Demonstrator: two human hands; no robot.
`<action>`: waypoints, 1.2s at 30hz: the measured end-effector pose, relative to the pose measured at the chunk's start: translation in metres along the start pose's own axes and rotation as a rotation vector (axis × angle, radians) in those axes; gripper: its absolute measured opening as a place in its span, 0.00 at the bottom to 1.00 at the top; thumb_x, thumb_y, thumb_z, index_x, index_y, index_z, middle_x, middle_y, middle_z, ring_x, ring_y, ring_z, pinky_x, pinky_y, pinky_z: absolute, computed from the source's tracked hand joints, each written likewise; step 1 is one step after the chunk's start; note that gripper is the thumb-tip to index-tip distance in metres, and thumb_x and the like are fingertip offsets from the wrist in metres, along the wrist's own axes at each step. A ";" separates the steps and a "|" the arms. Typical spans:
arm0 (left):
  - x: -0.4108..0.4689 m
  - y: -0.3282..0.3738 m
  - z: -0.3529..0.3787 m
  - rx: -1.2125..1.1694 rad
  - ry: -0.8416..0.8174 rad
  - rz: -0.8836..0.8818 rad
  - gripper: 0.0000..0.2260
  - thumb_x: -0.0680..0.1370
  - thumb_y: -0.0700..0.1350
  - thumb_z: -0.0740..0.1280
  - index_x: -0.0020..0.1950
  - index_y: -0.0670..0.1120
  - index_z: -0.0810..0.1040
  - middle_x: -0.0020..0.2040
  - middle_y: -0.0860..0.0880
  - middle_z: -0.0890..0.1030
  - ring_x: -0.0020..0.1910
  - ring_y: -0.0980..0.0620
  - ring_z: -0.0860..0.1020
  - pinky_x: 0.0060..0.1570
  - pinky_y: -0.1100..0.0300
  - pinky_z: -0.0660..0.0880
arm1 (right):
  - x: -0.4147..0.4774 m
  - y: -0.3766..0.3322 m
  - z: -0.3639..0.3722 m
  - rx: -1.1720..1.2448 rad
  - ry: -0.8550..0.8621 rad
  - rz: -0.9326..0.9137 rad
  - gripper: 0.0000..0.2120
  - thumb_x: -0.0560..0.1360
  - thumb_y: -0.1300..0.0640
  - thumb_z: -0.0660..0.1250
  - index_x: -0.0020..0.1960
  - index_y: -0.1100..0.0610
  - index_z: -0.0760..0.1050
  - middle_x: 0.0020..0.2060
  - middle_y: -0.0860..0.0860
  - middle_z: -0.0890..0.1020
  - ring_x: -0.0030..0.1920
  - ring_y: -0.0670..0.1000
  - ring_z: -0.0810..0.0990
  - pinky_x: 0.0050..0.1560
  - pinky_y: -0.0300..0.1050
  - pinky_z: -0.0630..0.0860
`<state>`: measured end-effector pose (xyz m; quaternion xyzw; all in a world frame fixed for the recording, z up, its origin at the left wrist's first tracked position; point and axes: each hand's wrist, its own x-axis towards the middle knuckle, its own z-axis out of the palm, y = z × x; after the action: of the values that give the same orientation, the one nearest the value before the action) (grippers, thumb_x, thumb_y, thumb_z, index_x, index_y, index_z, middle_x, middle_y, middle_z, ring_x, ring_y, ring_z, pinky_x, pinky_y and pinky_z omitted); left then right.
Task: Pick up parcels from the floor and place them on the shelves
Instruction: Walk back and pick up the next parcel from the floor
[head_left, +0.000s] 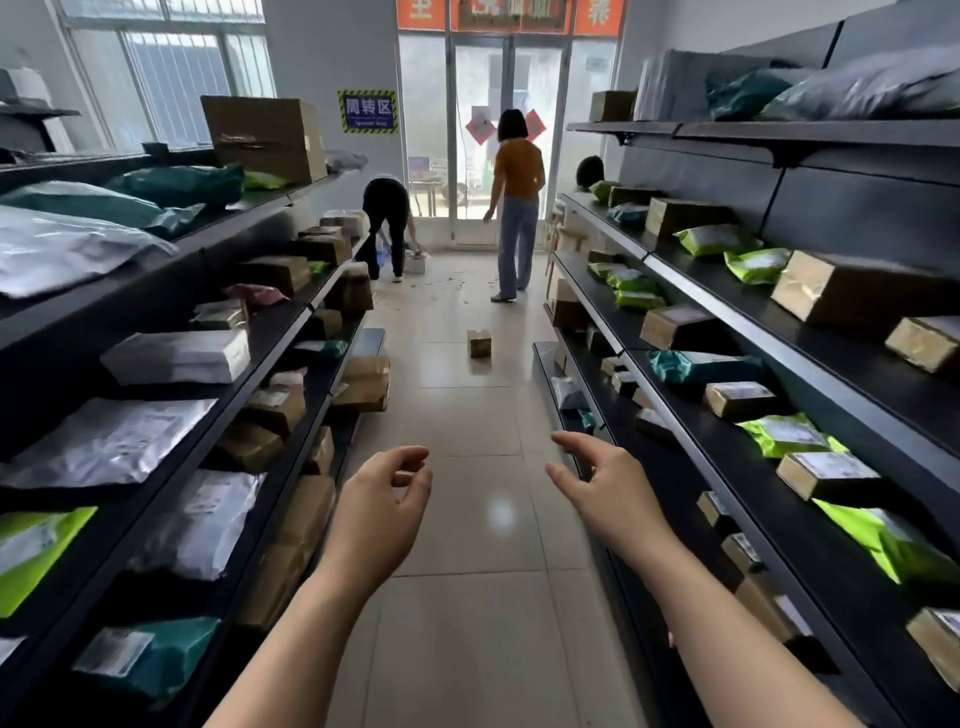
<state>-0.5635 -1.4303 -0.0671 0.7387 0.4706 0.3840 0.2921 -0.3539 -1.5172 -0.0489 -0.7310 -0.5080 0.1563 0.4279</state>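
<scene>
Both hands are empty and held out in front over the aisle floor. The left hand (382, 499) has its fingers loosely curled, thumb and forefinger near each other but pinching nothing. The right hand (605, 488) is held with fingers slightly spread and bent, also gripping nothing. A small cardboard box (479, 343) stands alone on the tiled floor (467, 623), far ahead in the middle of the aisle, well apart from both hands; it looks like the next parcel to fetch. The left shelves (270, 332) and right shelves (727, 322) already carry boxes and mailer bags, with bare gaps on the right.
</scene>
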 end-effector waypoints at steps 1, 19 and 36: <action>0.016 -0.006 0.005 0.001 -0.005 -0.003 0.12 0.78 0.45 0.66 0.60 0.48 0.79 0.53 0.53 0.81 0.46 0.60 0.78 0.42 0.72 0.70 | 0.017 0.003 0.005 -0.001 0.002 0.002 0.18 0.75 0.55 0.68 0.64 0.52 0.76 0.60 0.45 0.80 0.63 0.45 0.75 0.64 0.41 0.70; 0.363 -0.038 0.151 -0.046 0.038 -0.028 0.12 0.78 0.46 0.65 0.61 0.49 0.78 0.54 0.54 0.81 0.47 0.65 0.77 0.43 0.73 0.70 | 0.388 0.088 0.030 -0.022 -0.028 -0.038 0.18 0.76 0.55 0.66 0.66 0.52 0.74 0.62 0.46 0.78 0.63 0.45 0.74 0.63 0.41 0.70; 0.676 -0.105 0.234 -0.057 -0.001 -0.041 0.11 0.78 0.45 0.65 0.60 0.47 0.79 0.53 0.53 0.82 0.47 0.62 0.78 0.49 0.63 0.74 | 0.705 0.128 0.093 -0.015 -0.019 0.018 0.18 0.75 0.54 0.67 0.64 0.52 0.75 0.61 0.47 0.79 0.63 0.47 0.75 0.65 0.46 0.71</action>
<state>-0.2387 -0.7839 -0.0782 0.7207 0.4742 0.3907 0.3211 -0.0307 -0.8709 -0.0579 -0.7373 -0.5066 0.1631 0.4161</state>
